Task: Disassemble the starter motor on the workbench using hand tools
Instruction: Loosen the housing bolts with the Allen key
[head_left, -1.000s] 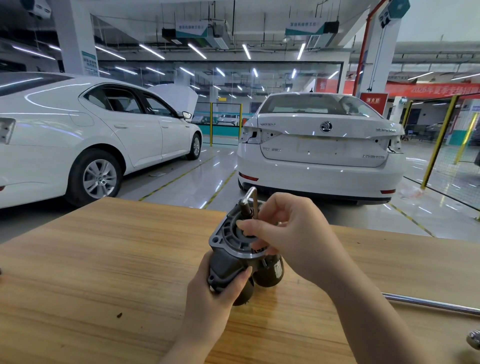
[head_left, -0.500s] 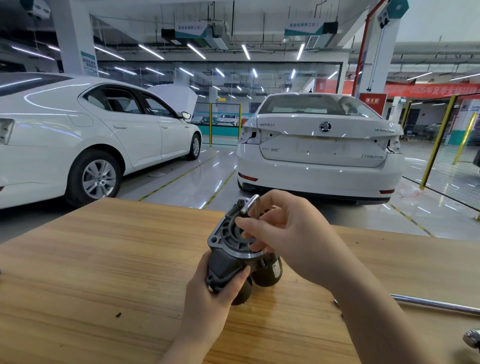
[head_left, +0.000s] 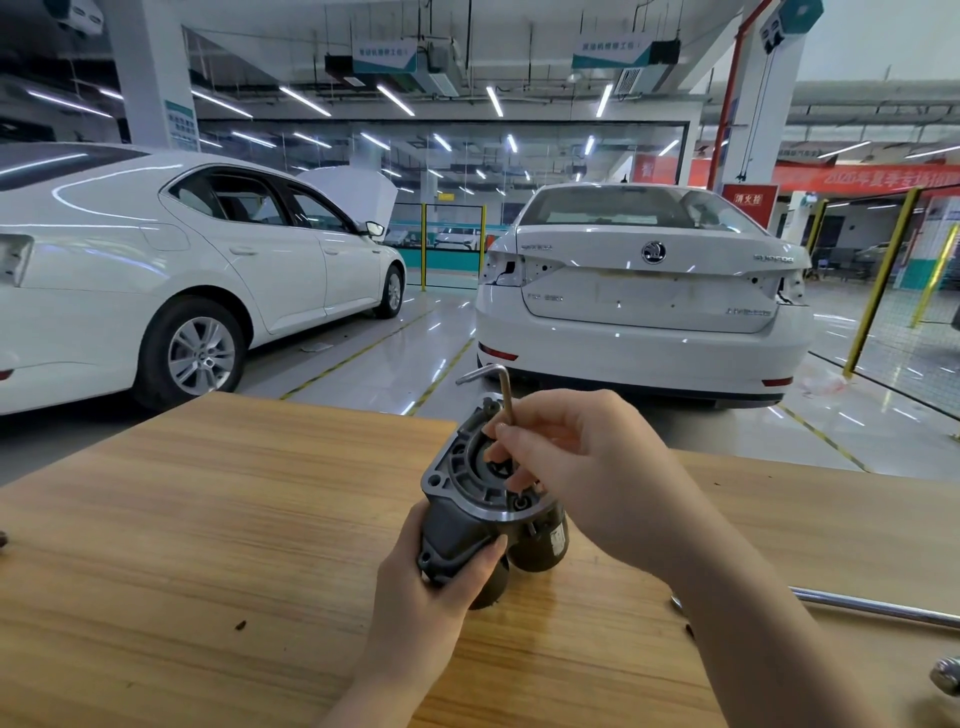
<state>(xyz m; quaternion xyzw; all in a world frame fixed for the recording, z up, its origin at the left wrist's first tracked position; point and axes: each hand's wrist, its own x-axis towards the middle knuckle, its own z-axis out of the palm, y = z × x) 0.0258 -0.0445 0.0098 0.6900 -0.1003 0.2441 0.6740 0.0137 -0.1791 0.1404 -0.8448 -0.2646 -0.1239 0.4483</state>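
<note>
Left hand gripping starter motor on workbench, right hand pinching hex key

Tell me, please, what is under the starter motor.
The wooden workbench; the starter motor seems to rest on it, its lower body held by the left hand. That hand and the motor itself hide the contact.

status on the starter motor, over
Left hand grips starter motor, flange end up. Right hand pinches hex key at the flange. Metal bar lies off to the right, not in the way.
</note>
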